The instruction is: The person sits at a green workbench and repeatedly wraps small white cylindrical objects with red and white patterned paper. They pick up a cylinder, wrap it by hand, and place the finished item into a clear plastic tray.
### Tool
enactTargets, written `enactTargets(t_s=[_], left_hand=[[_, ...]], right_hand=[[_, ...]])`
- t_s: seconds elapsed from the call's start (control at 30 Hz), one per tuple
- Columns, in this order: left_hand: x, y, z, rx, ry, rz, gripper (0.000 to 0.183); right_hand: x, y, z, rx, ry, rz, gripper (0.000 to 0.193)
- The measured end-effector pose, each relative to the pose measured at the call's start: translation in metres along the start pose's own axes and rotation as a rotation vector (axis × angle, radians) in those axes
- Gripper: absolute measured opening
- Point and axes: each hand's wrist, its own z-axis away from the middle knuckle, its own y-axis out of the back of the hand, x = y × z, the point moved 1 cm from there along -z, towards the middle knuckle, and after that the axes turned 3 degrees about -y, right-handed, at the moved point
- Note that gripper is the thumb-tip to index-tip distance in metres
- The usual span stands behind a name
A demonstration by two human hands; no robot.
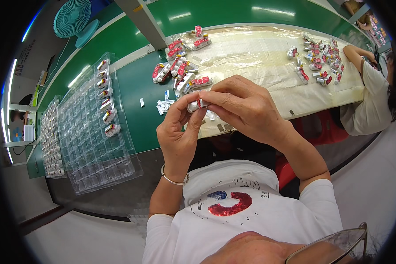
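In front of my chest, both hands meet on a small white rounded piece with a red label [192, 106]. My left hand [179, 136] pinches it between thumb and fingers, and a bracelet circles that wrist. From the right, my right hand [255, 108] closes its thumb and fingertips on the piece's other end, covering part of it. Just beyond my hands lies a heap of similar red-and-white pieces [178, 68]. Small white paper slips [164, 107] are scattered beside my left hand on the green table.
At left stands a clear compartment tray [86, 127] with a few pieces along its right column; a fuller tray [52, 141] is beyond it. A co-worker [369, 97] sits at right near another heap [321, 59]. A metal post [143, 22] and turquoise fan [75, 20] stand at back.
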Motion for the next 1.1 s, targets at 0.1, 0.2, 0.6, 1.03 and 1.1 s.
enactTargets(t_s=[0.1, 0.2, 0.6, 1.03, 1.1], left_hand=[[0.002, 0.001, 0.001, -0.003, -0.005, -0.019, 0.031], [0.003, 0.001, 0.002, -0.010, -0.003, -0.029, 0.031], [0.008, 0.003, 0.002, -0.047, 0.041, 0.021, 0.029], [0.003, 0.002, 0.002, 0.027, 0.055, 0.240, 0.024], [0.002, 0.003, 0.003, 0.032, -0.011, 0.256, 0.021]], right_hand=[[-0.001, -0.002, 0.001, 0.015, -0.013, -0.023, 0.024], [-0.002, -0.001, 0.002, 0.012, -0.013, -0.029, 0.024], [-0.001, 0.000, 0.009, -0.017, -0.006, -0.002, 0.035], [0.003, -0.009, 0.008, 0.035, 0.064, -0.044, 0.042], [0.003, -0.007, 0.008, 0.075, 0.015, -0.137, 0.044]])
